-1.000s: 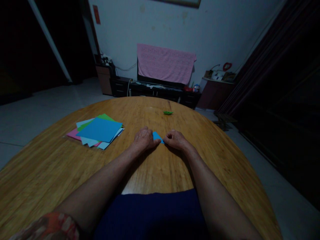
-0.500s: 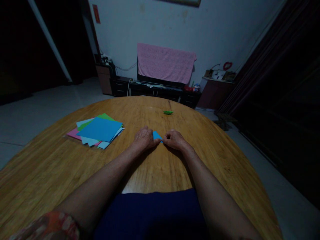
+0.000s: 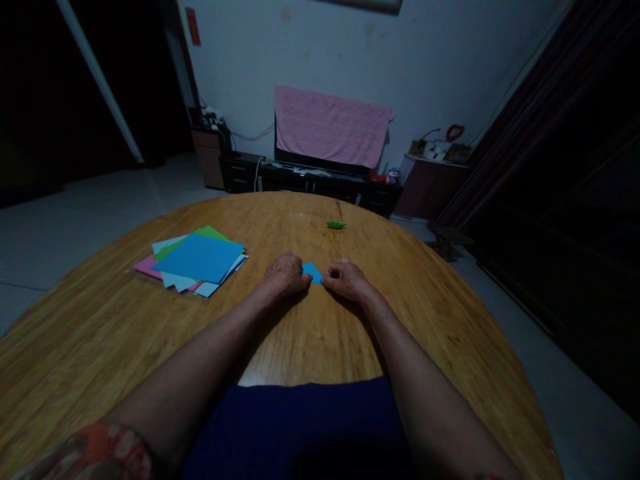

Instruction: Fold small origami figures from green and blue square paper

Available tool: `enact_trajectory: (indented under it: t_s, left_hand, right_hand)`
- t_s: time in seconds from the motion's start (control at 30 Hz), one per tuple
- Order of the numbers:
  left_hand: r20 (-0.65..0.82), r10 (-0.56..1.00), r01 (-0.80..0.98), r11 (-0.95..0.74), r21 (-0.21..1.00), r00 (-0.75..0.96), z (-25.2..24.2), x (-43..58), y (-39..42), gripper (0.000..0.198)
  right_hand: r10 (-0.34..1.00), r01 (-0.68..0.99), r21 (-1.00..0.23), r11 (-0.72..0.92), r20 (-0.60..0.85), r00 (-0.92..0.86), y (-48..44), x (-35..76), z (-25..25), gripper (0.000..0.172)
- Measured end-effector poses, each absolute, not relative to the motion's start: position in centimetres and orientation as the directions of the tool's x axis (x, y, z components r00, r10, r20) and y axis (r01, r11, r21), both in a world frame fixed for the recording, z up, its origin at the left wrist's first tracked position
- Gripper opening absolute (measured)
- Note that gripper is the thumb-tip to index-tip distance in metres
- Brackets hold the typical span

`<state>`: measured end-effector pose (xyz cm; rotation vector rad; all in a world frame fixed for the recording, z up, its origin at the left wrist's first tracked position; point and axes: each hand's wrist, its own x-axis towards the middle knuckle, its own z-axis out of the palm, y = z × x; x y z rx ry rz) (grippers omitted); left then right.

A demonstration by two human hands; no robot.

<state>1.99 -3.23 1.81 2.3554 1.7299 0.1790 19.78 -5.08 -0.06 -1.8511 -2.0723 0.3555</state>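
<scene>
- Where the two forearms converge, one small blue paper (image 3: 313,271), apparently folded, lies between the hands on one round wooden table (image 3: 320,340).
- Left hand (image 3: 286,273), one: lies over the paper's left part, thumb extended toward its lower edge; whether it pinches or only presses cannot be told.
- Right hand (image 3: 346,279), one: thumb and index fingertip brought together, pinching the paper's right corner.
- Green folded piece (image 3: 336,225), one: beyond the hands, well apart from them.
- Paper stack (image 3: 200,258), one: left of the left hand; one blue sheet on top, with green, pink and pale blue edges below, exact sheet count hidden.
- Obstruction: the left hand hides part of the small blue paper.
- Pink cloth (image 3: 333,127), one: draped behind the table.
</scene>
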Motion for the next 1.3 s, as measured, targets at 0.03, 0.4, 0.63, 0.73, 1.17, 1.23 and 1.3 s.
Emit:
enact_trajectory:
  t_s: [0.03,0.4,0.63,0.73,1.17,1.23,1.3]
  left_hand:
    - [-0.027,0.953,0.927,-0.286,0.242,0.301,1.8,2.0,-3.2,0.039]
    - [-0.03,0.955,0.935,-0.283,0.214,0.296,1.8,2.2,-3.3,0.043]
    - [-0.005,0.955,0.929,-0.287,0.234,0.296,1.4,2.0,-3.3,0.041]
    - [-0.016,0.956,0.928,-0.281,0.246,0.294,1.5,2.1,-3.2,0.041]
    - [-0.012,0.95,0.909,-0.296,0.293,0.313,1.4,1.6,-2.8,0.033]
    - [-0.038,0.94,0.899,-0.313,0.307,0.34,1.4,1.2,-2.3,0.026]
    - [-0.045,0.932,0.886,-0.327,0.329,0.36,1.5,0.7,-1.9,0.023]
  right_hand:
    - [0.993,0.911,-0.399,0.105,0.093,-0.074,-5.1,19.5,-0.1,0.014]
    - [0.992,0.891,-0.443,0.105,0.107,-0.063,-5.2,19.5,-0.4,0.012]
    - [0.987,0.854,-0.497,0.154,0.124,-0.106,-5.1,21.5,-0.3,0.01]
    - [0.982,0.827,-0.528,0.191,0.111,-0.156,-5.1,22.5,-0.1,0.015]
    - [0.989,0.91,-0.408,0.066,0.149,-0.005,-6.1,18.1,0.4,0.007]
    - [0.99,0.908,-0.413,0.064,0.141,-0.006,-6.1,18.2,0.2,0.007]
    - [0.989,0.911,-0.408,0.059,0.145,0.001,-6.1,18.3,0.0,0.007]
